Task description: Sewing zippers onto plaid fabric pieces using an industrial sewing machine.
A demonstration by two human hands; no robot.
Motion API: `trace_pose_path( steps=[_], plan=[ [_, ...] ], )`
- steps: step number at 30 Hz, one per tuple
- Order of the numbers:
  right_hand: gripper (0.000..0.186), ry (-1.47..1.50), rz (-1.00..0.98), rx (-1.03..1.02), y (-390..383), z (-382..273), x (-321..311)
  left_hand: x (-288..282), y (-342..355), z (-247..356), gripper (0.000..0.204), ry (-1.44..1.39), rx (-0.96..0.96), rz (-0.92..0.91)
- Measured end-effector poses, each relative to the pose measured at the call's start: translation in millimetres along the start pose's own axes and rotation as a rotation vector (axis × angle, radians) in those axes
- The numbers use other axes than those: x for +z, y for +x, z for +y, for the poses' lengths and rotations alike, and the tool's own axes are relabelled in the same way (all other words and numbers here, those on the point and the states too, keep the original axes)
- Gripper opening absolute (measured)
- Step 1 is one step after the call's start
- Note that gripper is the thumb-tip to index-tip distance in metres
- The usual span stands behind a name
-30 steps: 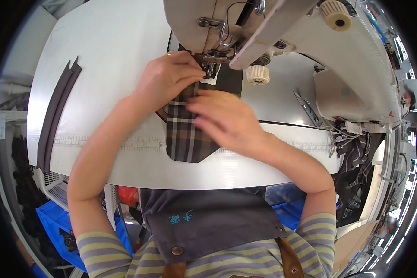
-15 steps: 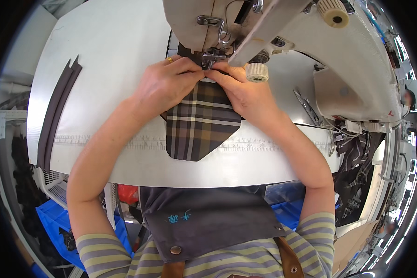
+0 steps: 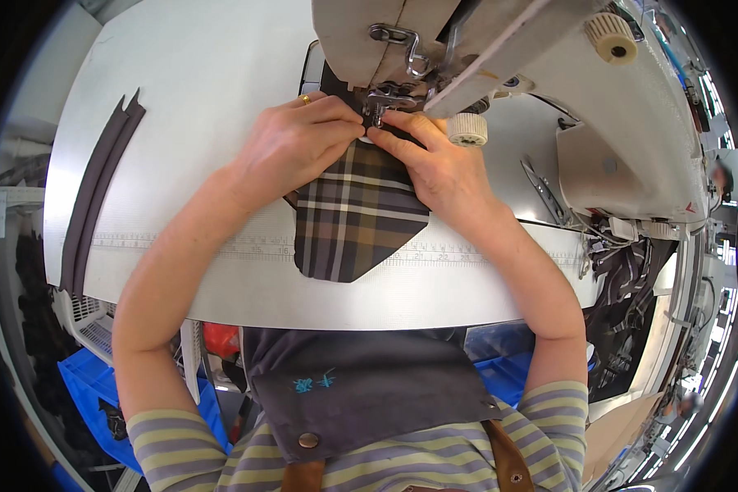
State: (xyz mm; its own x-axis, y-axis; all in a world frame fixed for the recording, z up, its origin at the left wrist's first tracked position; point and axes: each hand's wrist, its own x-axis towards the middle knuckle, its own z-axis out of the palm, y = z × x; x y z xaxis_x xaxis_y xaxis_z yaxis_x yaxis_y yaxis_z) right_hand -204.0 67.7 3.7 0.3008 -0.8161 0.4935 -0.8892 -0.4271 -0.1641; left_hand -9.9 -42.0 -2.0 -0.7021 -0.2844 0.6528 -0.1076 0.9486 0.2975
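Observation:
A plaid fabric piece [image 3: 357, 217] in brown, black and white lies under the presser foot [image 3: 379, 107] of a sewing machine [image 3: 500, 74], its pointed end toward me. Bent in a pinch, the fingers of my left hand [image 3: 307, 135] hold the fabric's upper edge just left of the foot. My right hand [image 3: 447, 168] holds the fabric from the right. Its thumb and forefinger reach close to the foot, slightly apart, while the other fingers are partly hidden. A small white bit [image 3: 366, 140] shows between the two hands. The needle tip cannot be made out.
Two dark fabric strips [image 3: 98, 193] lie at the table's left. Thread snips [image 3: 544, 190] rest beside the machine's base at right. A ruler scale [image 3: 484, 256] crosses the white table [image 3: 205, 303]. Dark scraps [image 3: 623, 275] hang at right; a blue crate [image 3: 90, 402] stands below left.
My right forefinger has come into sight, stretched toward the presser foot. My left hand keeps its pinch. The machine sits slightly further right in the picture, while the fabric has barely shifted.

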Motion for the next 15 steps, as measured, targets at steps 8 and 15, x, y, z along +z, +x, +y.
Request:
trace_pose_path(
  steps=[8,15],
  plan=[
    [0.043,0.001,0.050,0.005,4.7,6.6,1.4,-2.0,4.1,-6.4,0.020,-0.017,-0.037,-0.059],
    [0.040,-0.013,0.040,0.014,4.9,4.8,-1.1,0.0,2.1,-6.9,0.025,-0.065,-0.093,-0.062]
  ],
)
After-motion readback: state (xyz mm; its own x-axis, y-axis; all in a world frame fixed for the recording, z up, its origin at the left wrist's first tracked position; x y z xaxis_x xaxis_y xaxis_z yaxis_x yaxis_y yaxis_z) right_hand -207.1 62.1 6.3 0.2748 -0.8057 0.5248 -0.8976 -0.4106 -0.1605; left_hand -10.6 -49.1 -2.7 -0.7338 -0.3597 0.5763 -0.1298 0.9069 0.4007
